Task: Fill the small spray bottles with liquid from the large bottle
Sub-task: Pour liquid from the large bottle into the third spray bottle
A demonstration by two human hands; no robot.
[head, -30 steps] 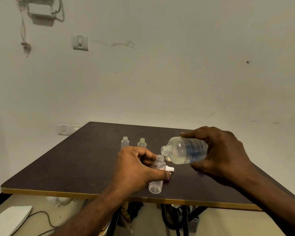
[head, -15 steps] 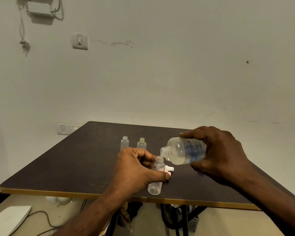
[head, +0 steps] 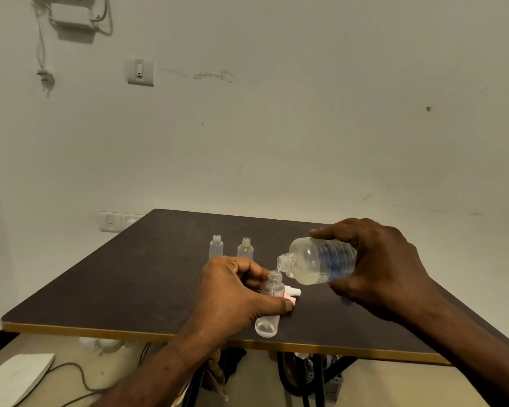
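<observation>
Item: pouring step, head view. Left hand (head: 232, 292) — fingers and thumb curled round a small spray bottle (head: 271, 304), held uncapped and tilted slightly above the near edge of the dark table (head: 130, 289). Right hand (head: 385, 265) — wrapped round the large bottle (head: 318, 259), which lies nearly on its side with its open mouth just above and touching or almost touching the small bottle's neck; a thin run of liquid appears to pass between them. Two more small uncapped bottles (head: 216, 246) and (head: 245, 248) stand upright on the far side of the left hand, close together. A white spray cap (head: 291, 290) lies on the table just right of the held bottle. Risks, as judged: both necks are narrow, so a small drift of either hand would send liquid down the outside and onto the table; too steep a tilt of the large bottle could surge and overfill; wet plastic could slip in the grip; the held bottle sits near the table edge, so a drop would likely go to the floor. Hard to make out: the fill level in the clear small bottle, whether the necks actually touch, the label print, and a pinkish object partly hidden behind thumb and bottle. Both forearms are cut off by the frame.
</observation>
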